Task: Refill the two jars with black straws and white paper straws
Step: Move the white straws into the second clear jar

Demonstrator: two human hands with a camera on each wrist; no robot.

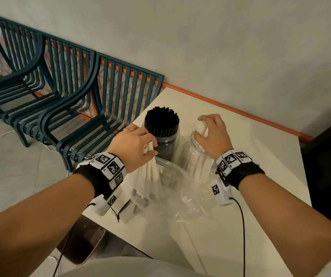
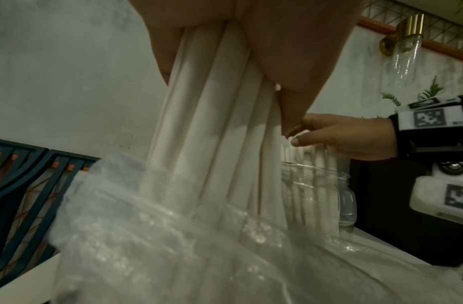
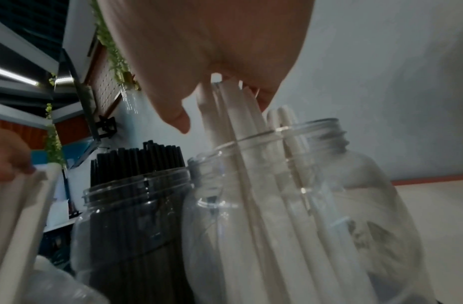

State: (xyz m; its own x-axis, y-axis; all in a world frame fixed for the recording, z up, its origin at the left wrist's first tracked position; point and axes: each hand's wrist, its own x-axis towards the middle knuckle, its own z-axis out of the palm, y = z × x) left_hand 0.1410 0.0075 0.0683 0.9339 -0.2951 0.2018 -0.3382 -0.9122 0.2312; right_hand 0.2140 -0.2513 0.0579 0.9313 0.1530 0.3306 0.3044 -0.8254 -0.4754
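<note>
Two clear jars stand side by side on the white table (image 1: pixel 260 126). The left jar (image 1: pixel 167 142) is packed with black straws (image 1: pixel 161 121). The right jar (image 1: pixel 195 154) holds several white paper straws (image 3: pixel 251 156). My right hand (image 1: pixel 210 132) sits over its mouth, fingers curled round the tops of a few white straws (image 1: pixel 202 128) standing in it. My left hand (image 1: pixel 134 146) grips a bunch of white paper straws (image 2: pixel 220 133) by their upper ends; their lower ends are inside a clear plastic bag (image 1: pixel 172 188) in front of the jars.
Dark teal slatted chairs (image 1: pixel 70 92) stand left of the table along the wall. The table's left edge runs close beside my left wrist. Cables hang from both wrist cameras. A dark opening lies right of the table.
</note>
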